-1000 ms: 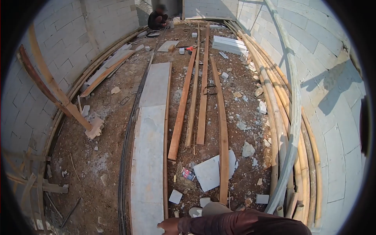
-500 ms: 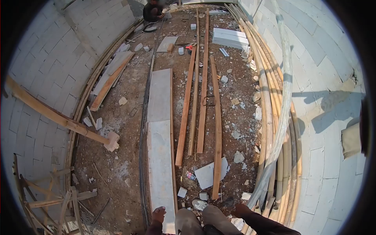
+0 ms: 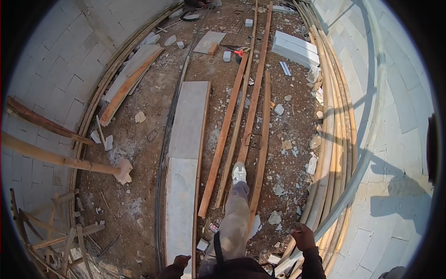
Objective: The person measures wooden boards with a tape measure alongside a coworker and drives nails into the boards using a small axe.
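My left hand (image 3: 180,261) hangs low beside the pale flat board (image 3: 180,204), its fingers loosely out and nothing visible in them. On the other side, my right hand (image 3: 303,236) is raised with the fingers curled in, and no held thing shows. It is close to a long grey pole (image 3: 346,195) that curves up the right of the view; I cannot tell whether they touch. My foot in a white shoe (image 3: 239,172) is stretched forward at the long wooden beams (image 3: 253,109).
Bamboo poles (image 3: 329,153) lie along the right block wall (image 3: 395,88). White blocks (image 3: 295,49) are stacked farther up. A propped post (image 3: 60,158) and a wooden trestle (image 3: 60,232) stand left. Rubble litters the dirt floor. A crouching person (image 3: 195,3) is partly visible at the top.
My leg and white shoe have come forward into view over the beams. My right hand has risen and moved right; my left hand is lower. The whole view has shifted and tilted.
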`<state>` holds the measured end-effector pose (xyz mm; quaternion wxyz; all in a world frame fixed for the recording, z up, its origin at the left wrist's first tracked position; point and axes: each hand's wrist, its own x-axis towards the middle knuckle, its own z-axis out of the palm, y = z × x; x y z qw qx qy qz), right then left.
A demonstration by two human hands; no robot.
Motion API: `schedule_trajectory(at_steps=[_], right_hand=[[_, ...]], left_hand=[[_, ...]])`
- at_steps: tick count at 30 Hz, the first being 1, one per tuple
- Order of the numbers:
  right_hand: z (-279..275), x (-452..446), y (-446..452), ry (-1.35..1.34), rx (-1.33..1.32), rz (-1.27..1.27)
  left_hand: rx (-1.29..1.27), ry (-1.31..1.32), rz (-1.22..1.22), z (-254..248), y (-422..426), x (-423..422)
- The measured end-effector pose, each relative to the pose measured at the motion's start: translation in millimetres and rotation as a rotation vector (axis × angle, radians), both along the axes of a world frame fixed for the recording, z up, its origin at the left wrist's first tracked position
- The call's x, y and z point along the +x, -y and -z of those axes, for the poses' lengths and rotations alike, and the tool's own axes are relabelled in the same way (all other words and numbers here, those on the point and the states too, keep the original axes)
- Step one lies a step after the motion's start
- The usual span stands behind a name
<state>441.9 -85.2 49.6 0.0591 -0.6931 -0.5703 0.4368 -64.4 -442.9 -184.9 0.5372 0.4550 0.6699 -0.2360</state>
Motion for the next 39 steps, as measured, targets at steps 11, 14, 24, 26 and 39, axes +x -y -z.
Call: schedule_trajectory(at_steps=[11,14,24,26,39], right_hand=[[53.2,-67.4,-322.2,0.009,-0.060,-0.174],[31.8,-46.6,-365.6,0.141,-0.003,-0.144],[152.7,-8.4,-624.5,0.316,-0.280,-0.194],[138.2,-16.5,-701.3,0.236,-0.412,-0.344],[148.4,-64.4,-802.4,0.347,-0.930,-0.387]], left_hand=[[0.171,0.446,-0.922,-139.1,-473.7,104.8],[0.164,0.336,-0.602,-168.1,-530.3,135.2],[0.161,0.050,-0.736,-175.2,-801.1,193.3],[0.187,-0.077,-0.704,-190.0,-852.6,195.4],[0.084,-0.153,-0.731,-131.4,-1095.8,139.5]])
